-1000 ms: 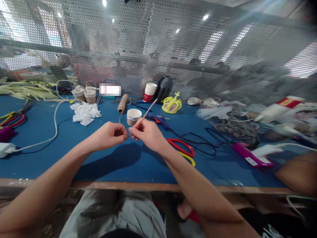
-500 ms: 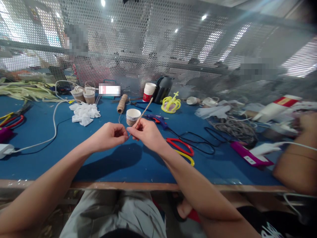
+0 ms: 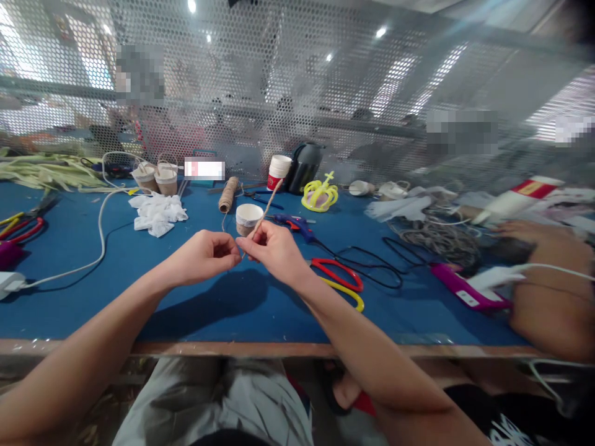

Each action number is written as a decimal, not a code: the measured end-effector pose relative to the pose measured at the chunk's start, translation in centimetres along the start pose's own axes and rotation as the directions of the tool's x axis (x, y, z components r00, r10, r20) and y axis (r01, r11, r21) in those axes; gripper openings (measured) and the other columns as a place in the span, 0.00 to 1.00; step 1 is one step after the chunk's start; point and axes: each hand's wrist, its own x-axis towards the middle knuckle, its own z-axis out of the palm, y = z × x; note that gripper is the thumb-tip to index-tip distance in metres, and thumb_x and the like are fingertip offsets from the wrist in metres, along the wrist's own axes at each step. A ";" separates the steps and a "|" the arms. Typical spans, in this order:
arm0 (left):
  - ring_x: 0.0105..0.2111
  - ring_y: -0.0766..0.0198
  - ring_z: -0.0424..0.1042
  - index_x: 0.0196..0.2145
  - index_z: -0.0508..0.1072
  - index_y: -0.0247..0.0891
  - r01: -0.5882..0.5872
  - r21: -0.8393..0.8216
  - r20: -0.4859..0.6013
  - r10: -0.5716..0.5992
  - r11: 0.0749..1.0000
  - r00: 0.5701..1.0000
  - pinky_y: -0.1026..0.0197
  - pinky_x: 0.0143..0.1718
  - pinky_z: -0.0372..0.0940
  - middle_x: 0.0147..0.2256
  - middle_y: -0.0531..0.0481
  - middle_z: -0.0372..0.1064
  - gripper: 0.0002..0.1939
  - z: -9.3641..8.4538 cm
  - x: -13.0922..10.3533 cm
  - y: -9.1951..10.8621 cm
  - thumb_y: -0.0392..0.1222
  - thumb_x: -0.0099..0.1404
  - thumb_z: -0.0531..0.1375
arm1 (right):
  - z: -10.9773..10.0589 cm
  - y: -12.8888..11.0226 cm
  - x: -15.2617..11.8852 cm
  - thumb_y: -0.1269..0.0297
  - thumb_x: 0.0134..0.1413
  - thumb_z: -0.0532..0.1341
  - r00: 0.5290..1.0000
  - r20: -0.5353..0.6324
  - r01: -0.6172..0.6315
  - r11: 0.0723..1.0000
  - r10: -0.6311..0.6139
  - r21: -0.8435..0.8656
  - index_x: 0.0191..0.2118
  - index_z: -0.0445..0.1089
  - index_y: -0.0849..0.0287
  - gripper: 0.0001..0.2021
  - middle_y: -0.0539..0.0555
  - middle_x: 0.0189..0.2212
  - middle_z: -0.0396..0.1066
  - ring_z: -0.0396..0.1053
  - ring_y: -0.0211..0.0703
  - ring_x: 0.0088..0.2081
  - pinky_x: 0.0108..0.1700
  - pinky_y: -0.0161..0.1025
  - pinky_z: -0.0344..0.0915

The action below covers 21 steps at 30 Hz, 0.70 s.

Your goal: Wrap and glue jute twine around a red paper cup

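Note:
A thin tan strand of twine point(image 3: 273, 199) rises at a slant from my right hand point(image 3: 271, 246), whose thumb and fingers pinch it. My left hand point(image 3: 209, 255) is closed in a pinch at the strand's lower end, its fingertips almost touching those of the right. Just behind the hands stands a white paper cup point(image 3: 250, 217) with twine wrapped round its lower part. A spool of twine point(image 3: 228, 195) lies behind it on the left, and a loose string runs from it toward the hands.
On the blue table point(image 3: 186, 316) lie a blue glue gun point(image 3: 297, 227), red-and-yellow scissors point(image 3: 338, 274) by my right forearm, white crumpled cloth point(image 3: 159, 214), a yellow crown-shaped piece point(image 3: 320, 195) and a purple power strip point(image 3: 469, 288). Another person's arm point(image 3: 553, 285) rests at the right.
The strand's upper end has shifted slightly left and up. At the right, the other person's hand has come down and left over the table. My hands have barely moved.

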 end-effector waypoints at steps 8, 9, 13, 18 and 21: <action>0.17 0.74 0.48 0.16 0.60 0.35 0.044 -0.042 -0.105 -0.048 0.998 0.993 0.68 0.18 0.45 0.15 0.59 0.51 0.13 0.7 0.5 -0.1 0.44 0.52 0.56 | 0.1 0.2 -0.1 0.59 0.44 0.61 1.000 0.000 0.028 0.999 -0.028 -0.029 0.19 0.55 0.58 0.14 0.46 0.14 0.62 0.59 0.33 0.18 0.22 0.33 0.55; 0.17 0.74 0.48 0.16 0.60 0.35 0.052 -0.054 -0.109 -0.058 0.997 0.992 0.68 0.18 0.45 0.15 0.59 0.52 0.13 0.7 0.5 -0.1 0.44 0.51 0.57 | 0.2 0.2 -0.1 0.60 0.44 0.61 1.000 0.010 0.018 1.000 -0.018 -0.013 0.19 0.55 0.58 0.14 0.46 0.14 0.61 0.59 0.33 0.18 0.22 0.33 0.55; 0.18 0.74 0.49 0.16 0.61 0.34 0.068 -0.097 -0.092 -0.077 0.993 0.993 0.68 0.18 0.45 0.15 0.59 0.52 0.13 0.6 0.7 -0.3 0.43 0.51 0.57 | 0.3 -0.1 -0.2 0.61 0.44 0.61 0.998 0.059 -0.005 0.995 -0.001 0.098 0.22 0.56 0.58 0.12 0.44 0.15 0.61 0.60 0.32 0.18 0.22 0.32 0.57; 0.18 0.73 0.50 0.17 0.62 0.34 0.061 -0.100 -0.069 -0.068 0.993 0.995 0.68 0.19 0.46 0.16 0.58 0.53 0.13 0.3 0.8 -0.7 0.44 0.51 0.57 | -0.1 -0.3 -0.1 0.64 0.46 0.59 0.980 0.196 -0.022 0.977 -0.021 0.212 0.29 0.62 0.60 0.06 0.46 0.21 0.63 0.63 0.32 0.22 0.27 0.33 0.61; 0.17 0.73 0.49 0.17 0.61 0.35 0.080 -0.075 -0.062 -0.085 0.994 0.994 0.68 0.19 0.46 0.16 0.59 0.53 0.13 0.1 0.8 -0.6 0.45 0.51 0.57 | -0.6 -0.3 0.0 0.67 0.46 0.59 0.963 0.270 -0.050 0.979 -0.006 0.199 0.28 0.62 0.60 0.04 0.47 0.22 0.64 0.64 0.32 0.24 0.29 0.33 0.62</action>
